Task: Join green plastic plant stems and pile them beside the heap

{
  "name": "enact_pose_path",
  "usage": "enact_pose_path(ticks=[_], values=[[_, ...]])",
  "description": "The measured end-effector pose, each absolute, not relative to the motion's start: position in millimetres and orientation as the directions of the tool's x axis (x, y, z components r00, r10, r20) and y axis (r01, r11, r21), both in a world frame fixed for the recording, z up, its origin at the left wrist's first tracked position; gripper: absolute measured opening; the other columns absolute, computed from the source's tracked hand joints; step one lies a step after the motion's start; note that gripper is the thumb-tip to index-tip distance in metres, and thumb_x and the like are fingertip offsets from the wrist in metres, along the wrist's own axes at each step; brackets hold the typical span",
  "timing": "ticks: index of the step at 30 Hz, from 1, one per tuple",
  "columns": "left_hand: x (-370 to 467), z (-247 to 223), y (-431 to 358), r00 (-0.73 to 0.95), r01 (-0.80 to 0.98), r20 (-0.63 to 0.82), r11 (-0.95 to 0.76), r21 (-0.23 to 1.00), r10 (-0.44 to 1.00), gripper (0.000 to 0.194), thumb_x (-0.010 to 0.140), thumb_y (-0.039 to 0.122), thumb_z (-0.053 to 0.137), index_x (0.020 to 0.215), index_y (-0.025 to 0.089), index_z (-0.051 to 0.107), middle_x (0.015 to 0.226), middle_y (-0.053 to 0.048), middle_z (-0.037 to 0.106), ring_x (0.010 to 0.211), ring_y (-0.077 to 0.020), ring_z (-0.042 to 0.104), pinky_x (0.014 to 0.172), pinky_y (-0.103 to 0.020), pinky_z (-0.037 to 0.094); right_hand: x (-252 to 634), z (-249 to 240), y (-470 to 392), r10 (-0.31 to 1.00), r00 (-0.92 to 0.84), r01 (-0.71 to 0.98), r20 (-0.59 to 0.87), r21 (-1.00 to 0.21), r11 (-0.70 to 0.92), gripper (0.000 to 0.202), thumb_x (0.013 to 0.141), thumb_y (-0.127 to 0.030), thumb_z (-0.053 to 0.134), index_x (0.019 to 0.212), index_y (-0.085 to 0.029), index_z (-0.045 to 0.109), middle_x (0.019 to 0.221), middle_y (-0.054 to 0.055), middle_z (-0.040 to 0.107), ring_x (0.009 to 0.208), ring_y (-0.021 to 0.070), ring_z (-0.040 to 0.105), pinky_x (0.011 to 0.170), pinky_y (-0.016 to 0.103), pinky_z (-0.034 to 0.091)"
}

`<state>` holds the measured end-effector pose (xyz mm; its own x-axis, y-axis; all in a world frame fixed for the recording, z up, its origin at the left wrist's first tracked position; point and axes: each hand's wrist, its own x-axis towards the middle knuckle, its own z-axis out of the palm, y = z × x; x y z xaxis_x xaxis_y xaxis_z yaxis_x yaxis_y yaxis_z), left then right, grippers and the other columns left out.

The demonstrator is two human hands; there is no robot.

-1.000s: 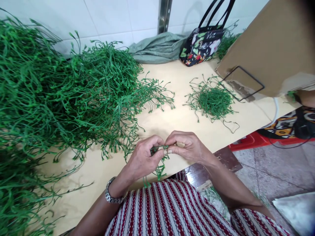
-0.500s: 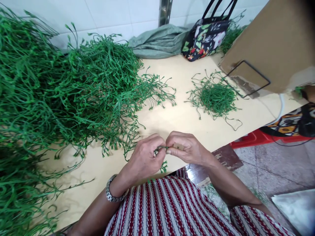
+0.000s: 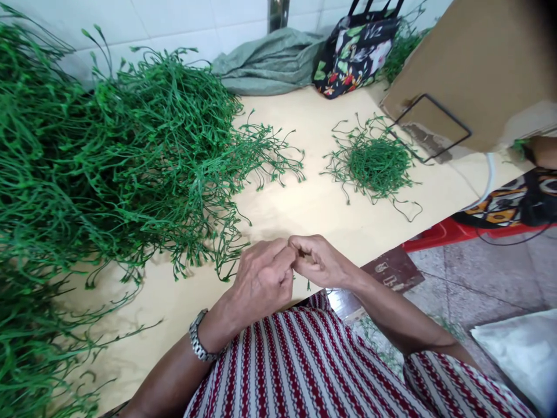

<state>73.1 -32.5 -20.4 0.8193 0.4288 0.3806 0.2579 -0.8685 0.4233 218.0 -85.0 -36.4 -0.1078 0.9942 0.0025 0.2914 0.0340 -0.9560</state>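
Over the table's near edge my left hand [image 3: 263,276], with a metal watch on its wrist, is closed, its fingers meeting those of my right hand [image 3: 319,261]. My right hand is also closed, thumb and forefinger pinched. Between them they grip a thin green flowering chive stem, mostly hidden by the fingers; a bit of green [image 3: 308,285] shows just below. Left of my hands lies a big heap of flowering chive stems [image 3: 165,133] with small bud tips. Farther right sits a smaller tangled pile of trimmed green stems [image 3: 376,165].
The pale tabletop [image 3: 278,215] runs to the tiled wall. A grey-green sack [image 3: 270,64] and a floral bag [image 3: 352,58] stand at the back. A cardboard sheet [image 3: 474,75] with a black wire stand [image 3: 448,125] is at right, near another person's arm [image 3: 546,152].
My left hand has rolled over, its back now covering the stem seen between the fingers before. My right fingers have curled in closer. The whole view has shifted slightly.
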Motion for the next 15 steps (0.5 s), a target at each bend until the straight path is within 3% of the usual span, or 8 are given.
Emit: enact_pose_path(ticks=[4, 6, 10, 13, 15], values=[[75.0, -20.5, -33.1, 0.785, 0.295, 0.488, -0.923, 0.247, 0.382, 0.02, 0.068, 0.001, 0.043, 0.059, 0.017, 0.05, 0.058, -0.002, 0.047, 0.055, -0.0148, 0.04, 0.053, -0.029, 0.032, 216.3, -40.4, -84.9, 0.994, -0.086, 0.436, -0.062, -0.9, -0.019, 0.017, 0.06, -0.004, 0.039, 0.056, -0.019, 0.031, 0.05, -0.008, 0.027, 0.045, 0.0043, 0.024, 0.041, 0.017, 0.018], [74.1, -15.6, -30.4, 0.774, 0.312, 0.491, -0.916, 0.254, 0.4, 0.021, 0.07, 0.001, 0.044, 0.057, 0.017, 0.049, 0.056, -0.001, 0.046, 0.054, -0.0141, 0.039, 0.053, -0.029, 0.032, 221.1, -35.3, -87.7, 0.994, -0.092, 0.533, -0.059, -0.846, -0.001, 0.017, 0.062, -0.004, 0.041, 0.056, -0.018, 0.033, 0.049, -0.007, 0.032, 0.044, 0.0045, 0.029, 0.042, 0.017, 0.021], [71.3, -7.2, -21.4, 0.788, 0.288, 0.319, -0.773, 0.565, 0.527, 0.014, 0.078, 0.007, 0.045, 0.071, 0.015, 0.055, 0.066, -0.001, 0.052, 0.061, -0.0125, 0.047, 0.058, -0.027, 0.038, 262.3, -13.5, -87.1, 0.983, 0.076, 0.763, 0.167, -0.645, 0.051, 0.012, 0.077, -0.012, 0.043, 0.067, -0.016, 0.048, 0.06, -0.001, 0.051, 0.052, 0.009, 0.045, 0.047, 0.02, 0.034], [70.6, -7.7, -16.5, 0.763, 0.244, 0.236, -0.607, 0.757, 0.602, 0.011, 0.079, 0.008, 0.047, 0.08, 0.015, 0.057, 0.072, -0.001, 0.055, 0.067, -0.0112, 0.052, 0.062, -0.024, 0.041, 316.9, -13.1, -73.9, 0.897, 0.224, 0.944, 0.38, -0.313, -0.103, 0.015, 0.083, -0.019, 0.044, 0.081, -0.015, 0.058, 0.077, 0.006, 0.061, 0.069, 0.0157, 0.055, 0.06, 0.026, 0.042], [70.5, -10.4, -15.8, 0.758, 0.229, 0.195, -0.534, 0.814, 0.622, 0.013, 0.076, 0.006, 0.048, 0.081, 0.015, 0.057, 0.073, -0.001, 0.056, 0.068, -0.0107, 0.053, 0.063, -0.023, 0.041, 349.6, -23.8, -63.1, 0.881, 0.255, 0.967, 0.399, -0.121, -0.225, 0.019, 0.083, -0.018, 0.044, 0.085, -0.014, 0.062, 0.083, 0.009, 0.063, 0.079, 0.0206, 0.057, 0.068, 0.032, 0.043]])
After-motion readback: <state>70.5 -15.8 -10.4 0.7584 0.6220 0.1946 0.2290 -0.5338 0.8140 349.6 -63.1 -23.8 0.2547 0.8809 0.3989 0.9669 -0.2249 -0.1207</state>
